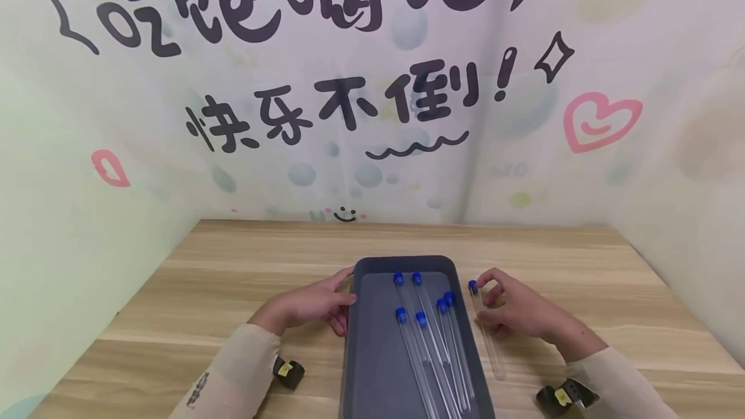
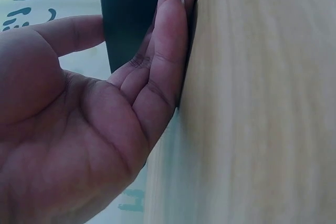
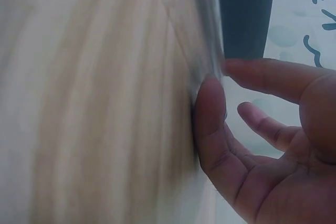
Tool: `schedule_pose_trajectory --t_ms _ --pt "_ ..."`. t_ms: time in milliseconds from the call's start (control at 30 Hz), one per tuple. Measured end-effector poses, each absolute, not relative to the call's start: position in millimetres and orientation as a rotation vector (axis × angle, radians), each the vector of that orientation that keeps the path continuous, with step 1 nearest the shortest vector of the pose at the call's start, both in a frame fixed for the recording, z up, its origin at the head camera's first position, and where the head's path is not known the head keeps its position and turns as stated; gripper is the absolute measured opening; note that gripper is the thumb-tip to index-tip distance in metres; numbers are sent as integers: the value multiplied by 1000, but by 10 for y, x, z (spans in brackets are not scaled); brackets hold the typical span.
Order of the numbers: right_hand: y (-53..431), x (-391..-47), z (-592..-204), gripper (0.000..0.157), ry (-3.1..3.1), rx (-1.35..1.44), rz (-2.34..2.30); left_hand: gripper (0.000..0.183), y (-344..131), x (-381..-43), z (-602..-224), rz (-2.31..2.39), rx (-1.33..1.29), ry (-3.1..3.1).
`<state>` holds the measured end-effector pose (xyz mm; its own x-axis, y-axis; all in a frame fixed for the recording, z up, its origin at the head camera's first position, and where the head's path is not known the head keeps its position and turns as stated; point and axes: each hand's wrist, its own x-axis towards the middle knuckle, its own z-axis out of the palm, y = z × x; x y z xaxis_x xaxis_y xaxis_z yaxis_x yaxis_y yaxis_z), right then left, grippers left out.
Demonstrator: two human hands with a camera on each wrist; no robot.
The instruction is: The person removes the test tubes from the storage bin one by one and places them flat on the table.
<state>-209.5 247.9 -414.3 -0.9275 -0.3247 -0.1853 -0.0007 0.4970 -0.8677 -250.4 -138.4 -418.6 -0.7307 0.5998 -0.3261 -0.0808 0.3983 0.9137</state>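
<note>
A grey rectangular tray [image 1: 372, 341] stands on the wooden table. My left hand [image 1: 317, 302] holds its left side. In the left wrist view, the thumb [image 2: 79, 32] meets the tray wall near the rim, while the other fingers [image 2: 170, 35] lie low along the wall, close to the tabletop. Just right of the tray, my right hand [image 1: 515, 306] pinches a clear test tube [image 1: 493, 348] with a blue cap [image 1: 473, 286] between thumb and fingertips. The right wrist view shows this tube [image 3: 207, 19] blurred. Several similar capped tubes [image 1: 442, 354] lie lengthwise inside the tray.
The wooden table [image 1: 279, 244] extends around the tray. Behind it rises a white printed backdrop [image 1: 512, 180] with black writing, and pale panels stand at both sides. Black wrist devices [image 1: 289, 372] are strapped over both sleeves.
</note>
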Motion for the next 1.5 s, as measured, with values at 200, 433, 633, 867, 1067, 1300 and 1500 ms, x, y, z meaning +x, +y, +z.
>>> schedule_pose_trajectory --t_ms 200,433,633,867,1067,1300,1500 --pt "2479 -2096 -4149 53 2407 -286 -1437 73 -1383 -2517 -4184 1353 450 2030" --pt "2471 -2113 -4158 50 2376 -309 -1480 72 -1390 -2514 -4185 1346 447 2053" --pt "2472 -2116 -4156 48 2370 -300 -1496 71 -1387 -2515 -4188 1347 458 2050" --pt "2463 -2100 -4125 45 2409 -279 -1510 70 -1379 -2527 -4200 1359 469 2029" --pt "2450 -2092 -4097 42 2480 -281 -1495 69 -1374 -2535 -4208 1357 472 2030" --pt "2416 -2082 -4044 37 2474 -288 -1521 70 -1378 -2526 -4200 1346 469 2053" --pt "2351 -2062 -3963 36 2462 -319 -1544 69 -1387 -2522 -4201 1350 469 2052"
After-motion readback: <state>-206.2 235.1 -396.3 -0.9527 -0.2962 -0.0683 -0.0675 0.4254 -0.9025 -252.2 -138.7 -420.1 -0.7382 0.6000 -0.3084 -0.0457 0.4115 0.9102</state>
